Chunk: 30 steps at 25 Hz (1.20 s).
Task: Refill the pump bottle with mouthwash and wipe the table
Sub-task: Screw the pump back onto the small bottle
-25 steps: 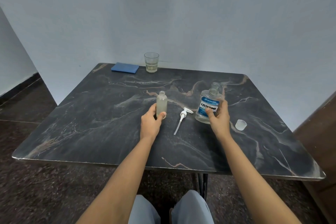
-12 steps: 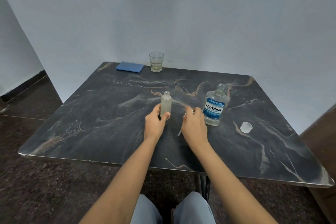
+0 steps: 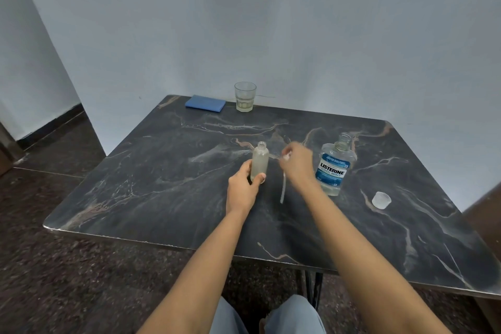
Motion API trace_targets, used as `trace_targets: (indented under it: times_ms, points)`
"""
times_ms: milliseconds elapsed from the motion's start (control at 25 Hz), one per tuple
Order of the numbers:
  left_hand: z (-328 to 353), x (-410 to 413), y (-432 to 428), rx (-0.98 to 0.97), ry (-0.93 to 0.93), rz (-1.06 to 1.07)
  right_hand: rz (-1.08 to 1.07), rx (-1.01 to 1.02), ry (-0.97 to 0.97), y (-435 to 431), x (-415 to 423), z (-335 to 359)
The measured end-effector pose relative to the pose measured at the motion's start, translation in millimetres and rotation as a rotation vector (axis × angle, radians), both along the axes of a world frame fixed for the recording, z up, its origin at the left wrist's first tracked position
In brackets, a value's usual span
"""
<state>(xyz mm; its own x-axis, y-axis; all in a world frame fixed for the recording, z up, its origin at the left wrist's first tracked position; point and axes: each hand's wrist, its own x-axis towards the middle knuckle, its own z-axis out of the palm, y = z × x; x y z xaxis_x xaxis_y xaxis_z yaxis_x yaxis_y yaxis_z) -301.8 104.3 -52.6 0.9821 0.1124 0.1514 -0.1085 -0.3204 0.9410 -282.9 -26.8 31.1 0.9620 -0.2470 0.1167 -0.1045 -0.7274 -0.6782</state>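
A small frosted pump bottle (image 3: 260, 160) stands upright and uncapped on the dark marble table (image 3: 162, 171). My left hand (image 3: 244, 187) grips its lower half. My right hand (image 3: 298, 163) holds the white pump head, lifted off the table, and its dip tube (image 3: 282, 190) hangs down blurred beside the bottle. The open clear mouthwash bottle (image 3: 334, 168) with a blue label stands just right of that hand. Its clear cap (image 3: 381, 199) lies further right.
A folded blue cloth (image 3: 205, 103) and a drinking glass (image 3: 244, 96) with a little liquid sit at the table's far edge by the wall. My knees show below the near edge. A dark wooden surface borders the table on the right.
My right hand left the mouthwash bottle, moved left to the pump head lying on the table and picked it up. My left hand has stayed on the pump bottle.
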Motion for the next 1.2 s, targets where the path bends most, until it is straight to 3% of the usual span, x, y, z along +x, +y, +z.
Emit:
trace_targets:
  times_ms: [160,280,640,1200]
  points:
    - [1,1,-4,-0.009,-0.012,-0.015,0.038,0.579,-0.48,-1,-5,77]
    - [3,1,-7,-0.009,-0.011,-0.012,0.125,0.742,-0.672,7,-8,99]
    - [3,1,-6,0.016,-0.001,-0.007,0.19,0.642,-0.616,18,-6,65]
    - [0,4,-7,0.034,-0.029,-0.003,0.311,0.616,-0.376,16,-3,11]
